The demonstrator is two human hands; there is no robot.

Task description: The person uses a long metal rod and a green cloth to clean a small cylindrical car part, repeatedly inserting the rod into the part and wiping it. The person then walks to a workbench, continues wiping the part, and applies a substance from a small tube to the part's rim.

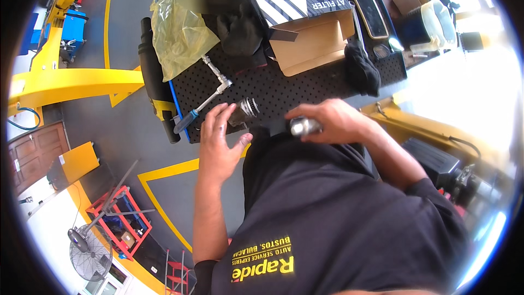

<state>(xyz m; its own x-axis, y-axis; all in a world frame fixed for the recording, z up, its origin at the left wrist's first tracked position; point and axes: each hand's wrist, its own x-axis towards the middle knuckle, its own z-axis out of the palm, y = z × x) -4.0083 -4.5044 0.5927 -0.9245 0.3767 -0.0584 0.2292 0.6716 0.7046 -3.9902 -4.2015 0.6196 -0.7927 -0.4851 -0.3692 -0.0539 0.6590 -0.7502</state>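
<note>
My left hand [219, 145] reaches over the near left edge of a black perforated worktop [284, 95], thumb spread away from its fingers. By its fingertips is a dark cylindrical metal part [243, 113] with a ridged, gear-like end; whether they touch it I cannot tell. My right hand [335, 122] is closed around a silver metal cylinder [304, 127], held in front of my shirt near the worktop's front edge. Motion blurs its detail. Beyond my left hand lies a ratchet wrench [204, 98] with a blue-black handle and a chrome extension.
An open cardboard box [311, 43], a yellowish plastic bag [180, 33], a black cloth [361, 68] and a phone [368, 12] lie on the worktop. A yellow lift arm [82, 84] stands left. A red cart [123, 221] and a fan [91, 251] are lower left.
</note>
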